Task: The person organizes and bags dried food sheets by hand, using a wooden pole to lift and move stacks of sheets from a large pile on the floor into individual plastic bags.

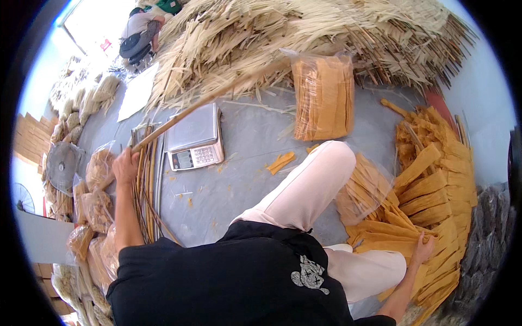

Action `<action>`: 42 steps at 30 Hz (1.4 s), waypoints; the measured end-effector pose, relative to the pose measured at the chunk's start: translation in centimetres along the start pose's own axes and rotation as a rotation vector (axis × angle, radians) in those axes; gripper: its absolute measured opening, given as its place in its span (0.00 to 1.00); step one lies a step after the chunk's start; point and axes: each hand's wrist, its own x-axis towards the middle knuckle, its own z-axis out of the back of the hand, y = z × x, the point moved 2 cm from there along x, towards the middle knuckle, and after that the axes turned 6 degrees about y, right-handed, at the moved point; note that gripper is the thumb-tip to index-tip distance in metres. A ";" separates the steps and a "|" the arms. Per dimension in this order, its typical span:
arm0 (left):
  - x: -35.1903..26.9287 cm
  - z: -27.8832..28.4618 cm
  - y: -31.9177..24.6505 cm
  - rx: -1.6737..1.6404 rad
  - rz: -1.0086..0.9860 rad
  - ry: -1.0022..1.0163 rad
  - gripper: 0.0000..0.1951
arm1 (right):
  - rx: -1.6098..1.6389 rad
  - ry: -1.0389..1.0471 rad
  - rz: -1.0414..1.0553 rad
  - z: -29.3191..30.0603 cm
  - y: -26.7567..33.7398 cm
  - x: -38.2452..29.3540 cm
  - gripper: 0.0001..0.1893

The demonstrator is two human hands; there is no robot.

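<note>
My left hand (125, 166) grips a long wooden pole (212, 99) near its lower end. The pole slants up and right across the floor, its far part blurred against the pale pile. Under that hand lies a bundle of thin sticks (147, 179). On the right, my right hand (424, 247) pinches the end of flat orange-yellow strips (379, 236). They stretch left from my fingers, with a clear plastic bag (363, 191) around part of them. Beside this hand rises a large heap of similar strips (432, 191), its material not certain.
A digital scale (191, 136) stands on the grey floor (253, 142). Ahead is a plastic-wrapped pack of orange strips (324, 98). Behind it spreads a high pile of pale strips on sticks (261, 49). Bagged goods (96, 210) line the left. Another person (140, 34) crouches far back.
</note>
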 end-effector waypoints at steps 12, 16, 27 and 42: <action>-20.6 -9.4 6.0 -0.125 0.832 0.151 0.25 | -0.043 0.048 -0.093 1.9 4.1 0.8 0.20; -23.0 -9.4 7.0 -0.168 1.001 0.283 0.27 | -0.073 0.186 -0.161 2.9 5.7 0.8 0.23; -23.2 -13.4 12.1 0.085 1.256 0.431 0.27 | -0.039 0.027 -0.012 1.6 3.6 -0.8 0.23; 12.0 -9.6 -11.6 -1.222 -0.009 -0.117 0.39 | -0.027 -0.143 0.148 9.6 7.1 6.3 0.22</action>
